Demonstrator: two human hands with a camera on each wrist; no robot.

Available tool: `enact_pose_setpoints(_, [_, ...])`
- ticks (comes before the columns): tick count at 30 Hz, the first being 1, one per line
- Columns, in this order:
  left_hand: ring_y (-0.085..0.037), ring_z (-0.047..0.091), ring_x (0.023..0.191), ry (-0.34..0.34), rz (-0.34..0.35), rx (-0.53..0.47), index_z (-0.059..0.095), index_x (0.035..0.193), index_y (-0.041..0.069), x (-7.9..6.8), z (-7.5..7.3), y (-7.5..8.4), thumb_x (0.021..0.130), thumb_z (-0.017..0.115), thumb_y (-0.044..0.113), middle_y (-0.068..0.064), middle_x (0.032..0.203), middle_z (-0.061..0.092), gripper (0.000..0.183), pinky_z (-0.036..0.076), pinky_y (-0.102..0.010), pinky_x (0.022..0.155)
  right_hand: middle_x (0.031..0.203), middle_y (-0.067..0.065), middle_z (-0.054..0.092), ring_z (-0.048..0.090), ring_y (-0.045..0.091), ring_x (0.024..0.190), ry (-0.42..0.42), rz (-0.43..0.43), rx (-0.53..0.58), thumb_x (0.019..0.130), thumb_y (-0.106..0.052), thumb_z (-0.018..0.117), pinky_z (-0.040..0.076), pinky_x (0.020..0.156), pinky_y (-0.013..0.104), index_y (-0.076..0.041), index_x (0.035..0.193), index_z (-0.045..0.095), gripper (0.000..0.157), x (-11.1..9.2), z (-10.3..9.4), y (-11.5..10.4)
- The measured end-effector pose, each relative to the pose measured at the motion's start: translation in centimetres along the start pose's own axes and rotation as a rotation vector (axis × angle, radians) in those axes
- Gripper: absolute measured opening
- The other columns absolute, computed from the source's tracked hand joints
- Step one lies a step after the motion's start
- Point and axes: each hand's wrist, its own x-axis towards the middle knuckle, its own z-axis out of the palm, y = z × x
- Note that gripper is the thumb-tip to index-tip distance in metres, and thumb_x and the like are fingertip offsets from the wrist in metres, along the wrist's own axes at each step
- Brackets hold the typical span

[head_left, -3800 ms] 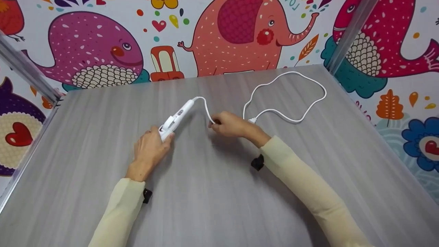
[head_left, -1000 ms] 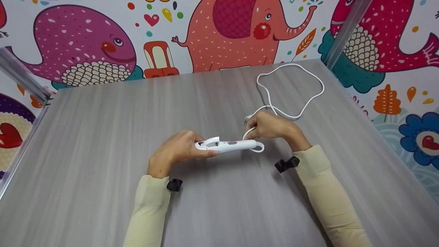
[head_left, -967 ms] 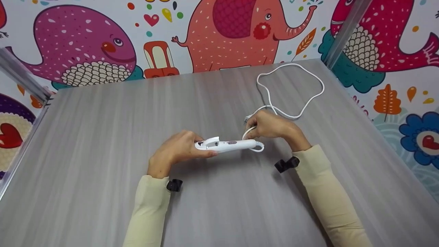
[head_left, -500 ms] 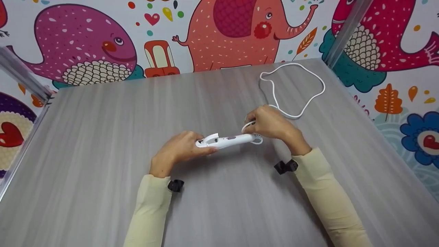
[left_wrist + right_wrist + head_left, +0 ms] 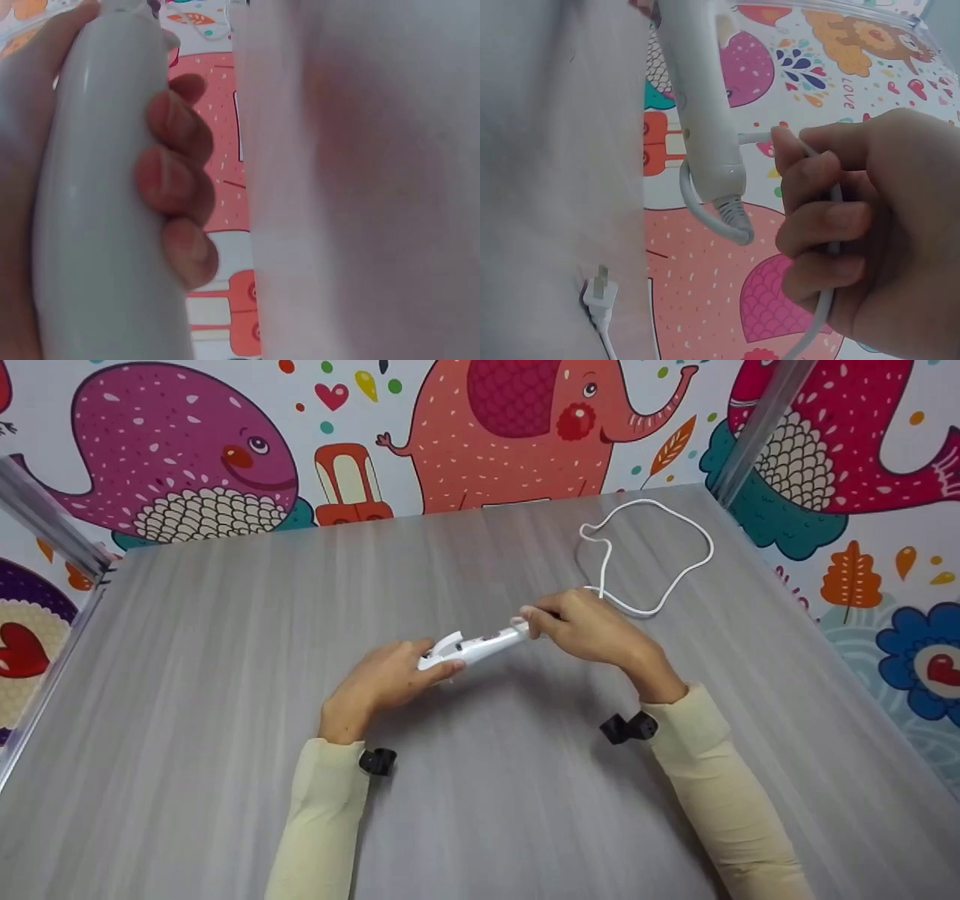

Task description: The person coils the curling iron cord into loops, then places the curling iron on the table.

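Observation:
In the head view my left hand (image 5: 386,679) grips a white curling iron (image 5: 484,649) by its left end, fingers wrapped round the smooth white body in the left wrist view. The iron is held over the table, its cord end tilted up to the right. My right hand (image 5: 592,626) is at that end. In the right wrist view its curled fingers hold the white power cord (image 5: 825,300), which leaves the iron's end, bends back and passes behind the handle to the fingertips. The plug (image 5: 600,296) lies on the table, hidden by the right hand in the head view.
A wide loop of the cord (image 5: 711,547) lies on the grey wood-look table (image 5: 262,607) towards the back right. Behind the table stands a wall (image 5: 510,472) printed with cartoon animals. Clear posts (image 5: 761,435) rise at the back corners.
The iron has swung from pointing away to lying across, then its cord end rose. My right hand has moved right with the cord, now bent back round the handle. The loop on the table has shrunk.

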Motion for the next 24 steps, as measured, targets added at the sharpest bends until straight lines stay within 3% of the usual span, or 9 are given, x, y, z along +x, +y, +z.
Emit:
enact_pose_setpoints(4, [-0.023, 0.058, 0.091, 0.022, -0.026, -0.018, 0.056, 0.135, 0.012, -0.3, -0.8, -0.8, 0.089, 0.052, 0.073, -0.008, 0.108, 0.067, 0.076, 0.045, -0.039, 0.079, 0.067, -0.001, 0.051, 0.042, 0.013, 0.061, -0.076, -0.041, 0.085, 0.104, -0.03, 0.052, 0.033, 0.057, 0.028, -0.01, 0.09, 0.073, 0.032, 0.0, -0.1, 0.1])
enact_pose_setpoints(9, [-0.022, 0.056, 0.087, 0.044, -0.038, -0.049, 0.062, 0.127, 0.013, -0.5, -1.4, -1.2, 0.087, 0.052, 0.075, -0.007, 0.101, 0.065, 0.074, 0.043, -0.035, 0.073, 0.061, -0.003, 0.045, 0.039, 0.009, 0.056, -0.181, -0.084, 0.182, 0.105, -0.026, 0.05, 0.031, 0.055, 0.025, -0.007, 0.089, 0.07, 0.032, 0.1, -0.2, 0.7])
enact_pose_setpoints(13, [-0.022, 0.057, 0.088, 0.054, -0.033, -0.075, 0.062, 0.128, 0.015, -0.6, -1.5, -1.3, 0.087, 0.052, 0.077, -0.006, 0.102, 0.065, 0.075, 0.043, -0.034, 0.072, 0.06, -0.001, 0.047, 0.041, 0.01, 0.054, -0.276, -0.093, 0.237, 0.106, -0.023, 0.048, 0.034, 0.054, 0.025, -0.006, 0.091, 0.068, 0.03, 0.2, -0.2, 1.0])
enact_pose_setpoints(20, [-0.021, 0.058, 0.086, 0.072, -0.006, -0.109, 0.062, 0.13, 0.02, -0.6, -1.5, -1.3, 0.088, 0.054, 0.073, -0.005, 0.102, 0.067, 0.069, 0.044, -0.033, 0.071, 0.065, 0.001, 0.053, 0.05, 0.011, 0.057, -0.515, -0.07, 0.323, 0.108, -0.022, 0.043, 0.044, 0.054, 0.026, 0.002, 0.099, 0.065, 0.034, 0.8, -0.1, 2.4])
enact_pose_setpoints(24, [-0.019, 0.059, 0.079, 0.066, 0.008, -0.143, 0.063, 0.126, 0.021, -0.7, -1.5, -1.1, 0.088, 0.055, 0.072, -0.004, 0.097, 0.067, 0.064, 0.046, -0.031, 0.067, 0.069, 0.003, 0.054, 0.052, 0.011, 0.06, -0.586, -0.106, 0.351, 0.108, -0.019, 0.041, 0.045, 0.058, 0.024, 0.006, 0.101, 0.066, 0.036, 1.2, -0.1, 3.8])
